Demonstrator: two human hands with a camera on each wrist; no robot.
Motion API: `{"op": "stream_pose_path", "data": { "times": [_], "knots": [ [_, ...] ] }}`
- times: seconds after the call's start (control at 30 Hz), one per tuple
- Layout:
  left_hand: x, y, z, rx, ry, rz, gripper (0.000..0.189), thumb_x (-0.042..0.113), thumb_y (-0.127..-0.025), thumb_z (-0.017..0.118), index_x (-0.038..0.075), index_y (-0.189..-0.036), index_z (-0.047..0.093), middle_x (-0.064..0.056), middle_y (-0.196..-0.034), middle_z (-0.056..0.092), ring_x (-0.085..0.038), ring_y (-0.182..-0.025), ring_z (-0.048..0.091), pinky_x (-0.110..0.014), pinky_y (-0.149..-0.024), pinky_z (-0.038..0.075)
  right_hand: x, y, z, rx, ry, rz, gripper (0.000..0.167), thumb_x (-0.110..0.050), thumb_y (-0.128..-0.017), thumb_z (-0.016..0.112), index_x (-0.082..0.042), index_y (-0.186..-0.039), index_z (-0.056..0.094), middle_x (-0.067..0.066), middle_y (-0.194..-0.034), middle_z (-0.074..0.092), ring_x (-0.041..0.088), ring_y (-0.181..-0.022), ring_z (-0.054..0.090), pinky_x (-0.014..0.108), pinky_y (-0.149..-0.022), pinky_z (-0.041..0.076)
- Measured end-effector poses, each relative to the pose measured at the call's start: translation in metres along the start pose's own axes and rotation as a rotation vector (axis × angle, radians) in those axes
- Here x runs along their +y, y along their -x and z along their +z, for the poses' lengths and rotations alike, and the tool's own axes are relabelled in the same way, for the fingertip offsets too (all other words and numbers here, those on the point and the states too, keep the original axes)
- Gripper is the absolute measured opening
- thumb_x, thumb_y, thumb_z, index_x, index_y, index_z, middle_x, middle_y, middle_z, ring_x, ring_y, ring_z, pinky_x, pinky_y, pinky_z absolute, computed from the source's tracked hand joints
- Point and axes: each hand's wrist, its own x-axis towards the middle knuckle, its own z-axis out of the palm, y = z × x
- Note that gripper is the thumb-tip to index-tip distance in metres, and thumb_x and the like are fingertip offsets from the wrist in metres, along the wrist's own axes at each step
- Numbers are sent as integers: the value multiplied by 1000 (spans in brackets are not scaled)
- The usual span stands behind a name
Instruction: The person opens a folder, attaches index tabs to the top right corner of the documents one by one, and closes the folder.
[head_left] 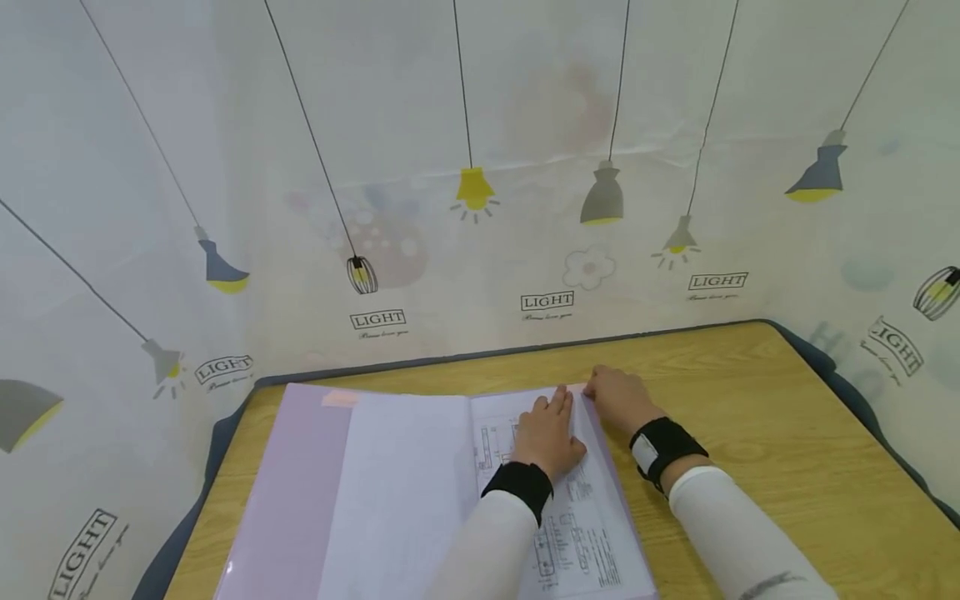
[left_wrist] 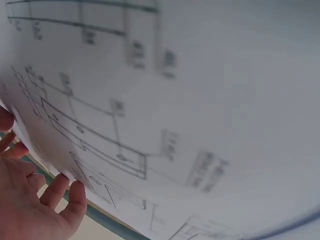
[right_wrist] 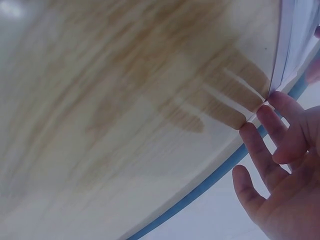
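Note:
A lilac folder (head_left: 300, 475) lies opened flat on the wooden table, a blank white page (head_left: 408, 483) on its left side. On its right side is a white sheet (head_left: 570, 533) with line drawings and small print. My left hand (head_left: 546, 437) rests near the top of that sheet, fingers extended away from me. The left wrist view shows its fingertips at the drawn page (left_wrist: 100, 135). At the folder's upper right corner is my right hand (head_left: 621, 400). In the right wrist view its fingers (right_wrist: 257, 150) reach the tabletop, the index fingertip right at the corner.
The wood-grain table (head_left: 750, 425) extends right of the folder. A dark blue edge (head_left: 862, 408) runs round it. White wall covering (head_left: 480, 83) printed with hanging lamps stands behind and at both sides. A pinkish label (head_left: 341, 398) lies at the folder's upper left.

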Motion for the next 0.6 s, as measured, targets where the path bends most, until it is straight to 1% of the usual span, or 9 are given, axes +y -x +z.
{"op": "stream_pose_path", "data": {
  "times": [0.07, 0.13, 0.23, 0.33, 0.37, 0.5, 0.6],
  "knots": [
    [2, -2, 2, 1, -5, -19, 73, 46, -85, 55, 22, -149, 30, 8, -156, 25, -14, -118, 44, -34, -84, 47, 0, 0, 0, 4, 5, -3, 23, -3, -92, 53, -5, -103, 73, 14, -109, 63, 34, -98, 63, 51, -84, 49],
    [6, -3, 1, -10, -28, -40, 74, 49, -83, 56, 24, -148, 30, 10, -155, 26, -13, -119, 43, -34, -85, 46, 0, 0, 0, 6, 9, -4, 22, -3, -92, 53, -5, -101, 73, 13, -106, 64, 33, -94, 64, 50, -82, 50],
    [11, -1, -12, -52, -65, -62, 73, 50, -83, 57, 24, -147, 33, 10, -153, 30, -13, -124, 41, -34, -88, 45, -2, -1, 1, 7, 16, 1, 21, -4, -92, 54, -5, -99, 74, 11, -103, 65, 31, -92, 64, 48, -82, 51],
    [13, -1, -16, -83, -88, -81, 72, 51, -84, 56, 24, -147, 34, 11, -152, 31, -13, -126, 39, -34, -89, 43, -3, -1, 1, 16, 19, 6, 22, -4, -92, 53, -5, -99, 74, 10, -101, 66, 30, -92, 65, 48, -84, 50],
    [13, -2, -16, -93, -94, -87, 73, 53, -84, 56, 24, -147, 33, 11, -152, 31, -13, -126, 39, -34, -89, 43, -3, -2, 1, 19, 22, 5, 22, -4, -92, 53, -6, -100, 73, 10, -101, 66, 30, -93, 65, 49, -85, 49],
    [13, -11, -3, -100, -113, -102, 78, 57, -82, 55, 25, -148, 30, 12, -153, 30, -12, -125, 39, -33, -90, 43, 0, 0, 1, 36, 45, -22, 23, -6, -93, 55, -12, -109, 71, 9, -100, 66, 29, -93, 64, 53, -87, 47],
    [14, -15, 1, -99, -123, -103, 78, 58, -82, 55, 24, -148, 30, 11, -153, 30, -13, -125, 39, -33, -90, 44, 2, 2, 1, 35, 75, -54, 26, -8, -92, 58, -15, -114, 70, 8, -99, 65, 28, -90, 63, 56, -88, 45]
  ]
}}
